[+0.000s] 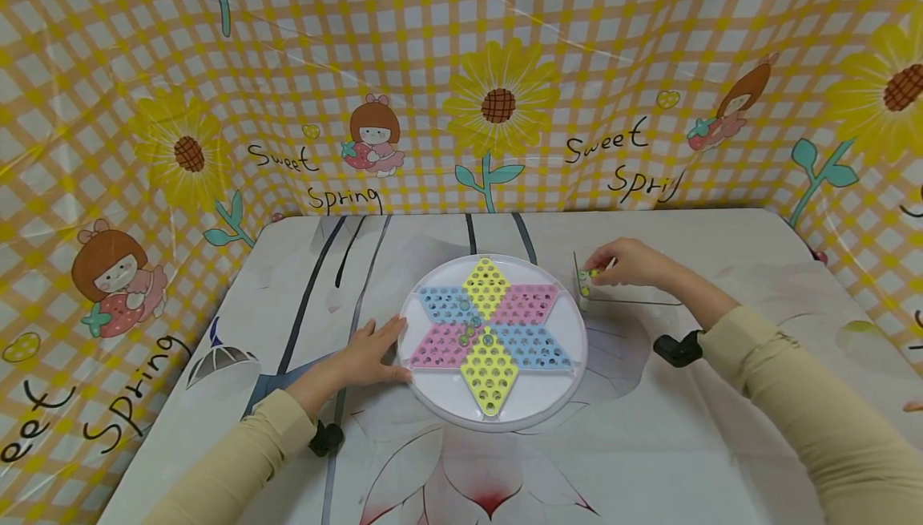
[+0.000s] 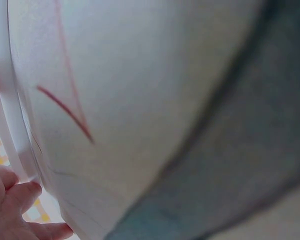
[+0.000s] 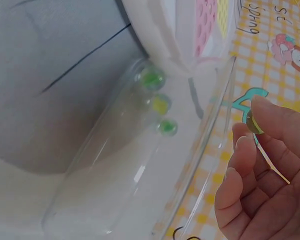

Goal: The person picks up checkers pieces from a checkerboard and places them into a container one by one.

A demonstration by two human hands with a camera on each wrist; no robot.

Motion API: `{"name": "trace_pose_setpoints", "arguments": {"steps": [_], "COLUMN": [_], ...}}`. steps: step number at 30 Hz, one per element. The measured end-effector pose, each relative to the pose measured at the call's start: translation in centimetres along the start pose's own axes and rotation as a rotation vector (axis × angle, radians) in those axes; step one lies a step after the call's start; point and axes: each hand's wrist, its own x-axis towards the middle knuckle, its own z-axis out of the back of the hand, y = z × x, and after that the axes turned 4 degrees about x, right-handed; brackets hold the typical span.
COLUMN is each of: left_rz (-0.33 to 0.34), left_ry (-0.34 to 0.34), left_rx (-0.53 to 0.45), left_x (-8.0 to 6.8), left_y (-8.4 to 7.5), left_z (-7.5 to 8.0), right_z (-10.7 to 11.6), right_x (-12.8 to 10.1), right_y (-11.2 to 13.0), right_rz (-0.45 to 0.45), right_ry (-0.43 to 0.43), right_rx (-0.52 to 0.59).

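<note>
A round white Chinese checkers board has a star of yellow, pink and blue holes. Several glass marbles sit around its centre. My left hand rests against the board's left rim with fingers spread; in the left wrist view, fingertips touch the rim. To the right of the board, my right hand is over a clear plastic box. Thumb and index finger pinch a green-yellow marble. Three marbles with green or yellow swirls lie at the box end nearest the board.
A white cloth with printed flowers and dark lines covers the table. Behind and at both sides hangs a yellow checked curtain with sunflowers. Black wrist devices sit at both cuffs.
</note>
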Motion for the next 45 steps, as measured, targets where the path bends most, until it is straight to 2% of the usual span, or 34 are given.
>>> {"name": "trace_pose_setpoints", "arguments": {"steps": [8, 25, 45], "left_rz": [-0.008, -0.001, -0.010], "left_ry": [-0.004, 0.001, 0.005], "left_rx": [0.005, 0.007, 0.014], "left_x": [0.1, 0.0, 0.0], "left_y": [0.1, 0.1, 0.2], "left_z": [-0.1, -0.1, -0.1], "right_z": [0.3, 0.6, 1.0], "right_x": [-0.4, -1.3, -1.6], "right_y": [-1.5, -3.7, -4.2], "right_rz": [-0.044, -0.078, -0.096], "right_ry": [-0.004, -0.022, -0.034], "right_rx": [0.009, 0.010, 0.032]}}
